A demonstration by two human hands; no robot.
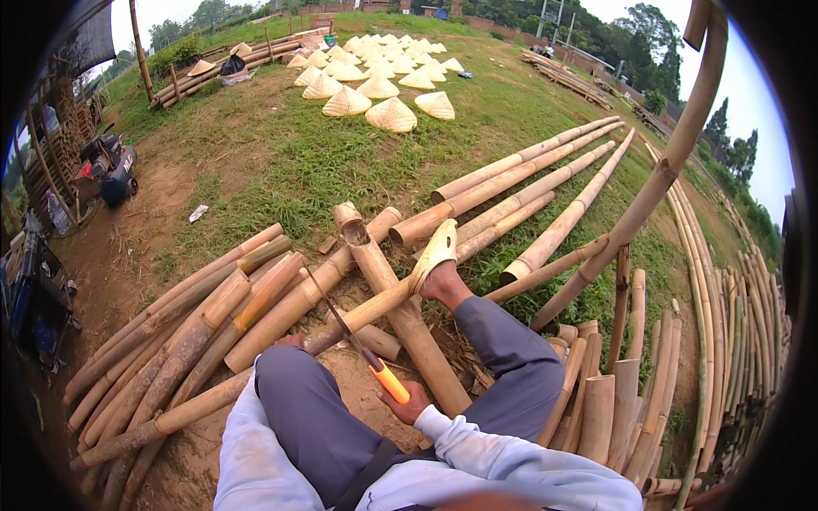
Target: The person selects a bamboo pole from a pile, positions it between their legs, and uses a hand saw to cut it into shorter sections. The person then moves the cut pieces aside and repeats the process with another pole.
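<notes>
My right hand [409, 404] is closed around the orange handle of a hand saw [338, 319]. The saw's thin dark blade points away to the upper left and lies across a long bamboo pole [204, 393]. That pole runs from the lower left up over a thick bamboo log [400, 315] that has a notch cut near its far end. My right foot, in a cream shoe [436, 253], presses on the pole's far end. My left hand [291, 341] is beside the pole, mostly hidden behind my left knee, so its fingers do not show.
Cut bamboo poles [192, 332] are piled at the left, and more long poles [545, 170] lie on the grass ahead. Upright bamboo pieces [596, 417] and a tall slanting pole [652, 187] stand at the right. Conical woven hats [391, 115] cover the far grass; a compressor-like machine [115, 170] sits left.
</notes>
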